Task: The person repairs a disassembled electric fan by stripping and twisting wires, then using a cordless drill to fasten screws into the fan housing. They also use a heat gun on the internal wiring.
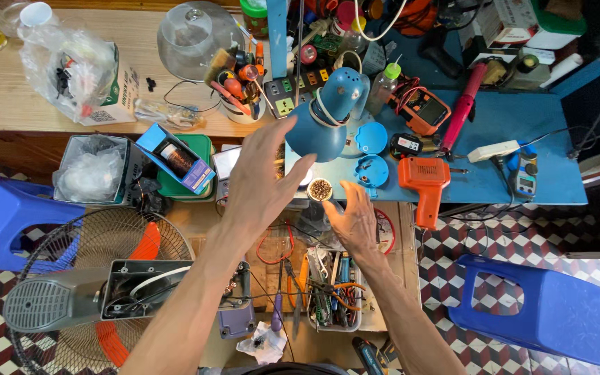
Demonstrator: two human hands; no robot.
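Note:
My left hand is raised with fingers spread, reaching toward the blue dome-shaped lamp head that stands on the blue table; its fingertips are close to the dome, and I cannot tell if they touch. My right hand is open, palm up, just below a small round container of brass bits. Neither hand holds anything. Two round blue plastic caps lie right of the lamp head.
An orange heat gun, an orange multimeter and a power strip sit on the blue table. A tray of pliers and screwdrivers lies below my hands. A dismantled fan is at lower left; blue stools flank me.

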